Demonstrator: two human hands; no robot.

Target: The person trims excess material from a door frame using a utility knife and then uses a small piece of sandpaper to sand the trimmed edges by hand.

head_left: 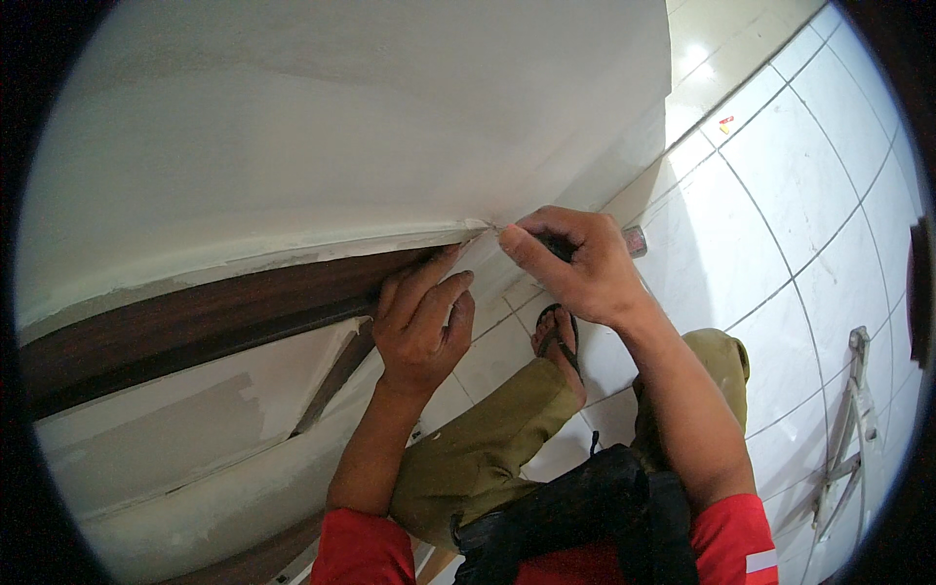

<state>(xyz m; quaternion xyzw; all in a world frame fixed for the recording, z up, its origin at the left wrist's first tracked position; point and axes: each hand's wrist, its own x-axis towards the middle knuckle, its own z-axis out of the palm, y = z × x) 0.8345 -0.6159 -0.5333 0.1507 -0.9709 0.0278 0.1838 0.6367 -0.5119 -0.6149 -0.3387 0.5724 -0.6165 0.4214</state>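
Observation:
My right hand (580, 263) is closed around a hand tool with a dark handle; the tool's rounded butt end (636, 241) sticks out behind my fist. Its tip is largely hidden, so its exact kind does not show. The thumb and fingers point it at the corner of a whitish plastered wall edge (292, 244). My left hand (421, 327) sits just below that corner, its index finger reaching up to the edge and the other fingers partly bent, with nothing seen in it. A dark brown wooden frame (195, 302) runs beneath the wall edge.
A pale panel with a grey patch (185, 429) lies below the frame. White floor tiles (770, 195) spread to the right, with a small red and yellow scrap (725, 125). A metal stepladder (853, 439) stands at the lower right. My sandalled foot (558, 336) is below my hands.

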